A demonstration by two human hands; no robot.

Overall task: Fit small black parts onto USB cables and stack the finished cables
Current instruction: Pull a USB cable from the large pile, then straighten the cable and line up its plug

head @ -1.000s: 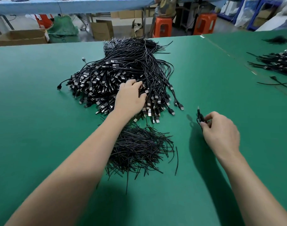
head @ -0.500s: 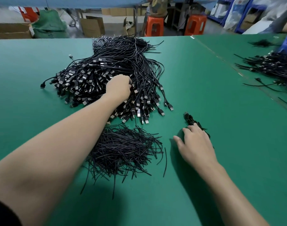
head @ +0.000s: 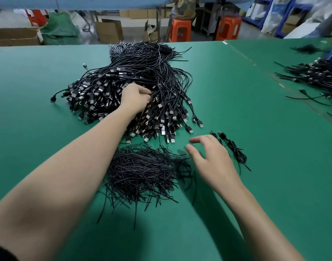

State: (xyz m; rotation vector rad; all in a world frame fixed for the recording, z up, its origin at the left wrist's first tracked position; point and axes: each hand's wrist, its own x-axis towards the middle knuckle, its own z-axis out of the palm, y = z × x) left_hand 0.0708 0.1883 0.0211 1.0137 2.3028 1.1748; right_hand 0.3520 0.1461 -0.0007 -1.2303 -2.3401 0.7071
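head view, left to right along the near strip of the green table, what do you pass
pile of thin black ties -> right hand, open above the table -> small bundled cable. The left hand, pinching into the USB cable heap, sits farther back and is left out.

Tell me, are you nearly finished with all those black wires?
Not nearly. Done: only a small bundle of finished cables lies by the open right hand. In hand: the left hand pinches into the big pile of USB cables. Left: nearly that whole pile, plus the heap of thin black parts.
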